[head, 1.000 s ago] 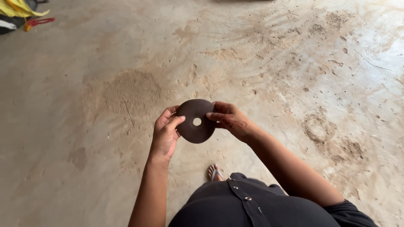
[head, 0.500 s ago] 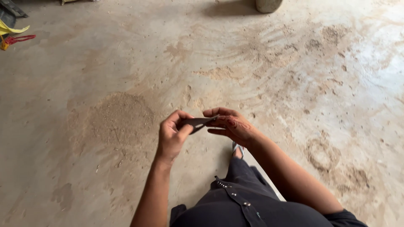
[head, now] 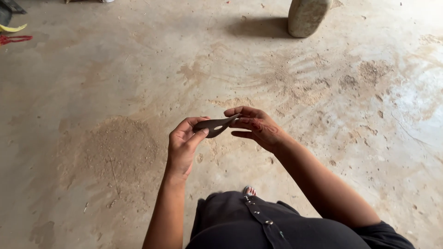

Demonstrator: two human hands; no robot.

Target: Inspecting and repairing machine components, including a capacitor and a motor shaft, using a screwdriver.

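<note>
A thin dark brown disc (head: 213, 125) with a round hole in its middle is held nearly edge-on between both hands, above a dusty concrete floor. My left hand (head: 182, 146) pinches its left rim with thumb and fingers. My right hand (head: 254, 126) grips the right rim, fingers stretched out below it. Both forearms reach in from the bottom of the view. Below them are my dark clothes with a studded strap (head: 259, 216), and the toes of one foot (head: 249, 190).
A patch of loose sand (head: 115, 147) lies on the floor to the left. A rounded stone-like block (head: 308, 16) stands at the top, casting a shadow. Yellow and red items (head: 14, 33) lie at the top left edge.
The disc, first seen face-on, has been tilted flat and now shows almost edge-on. The view has moved forward, bringing the stone block into sight at the top.
</note>
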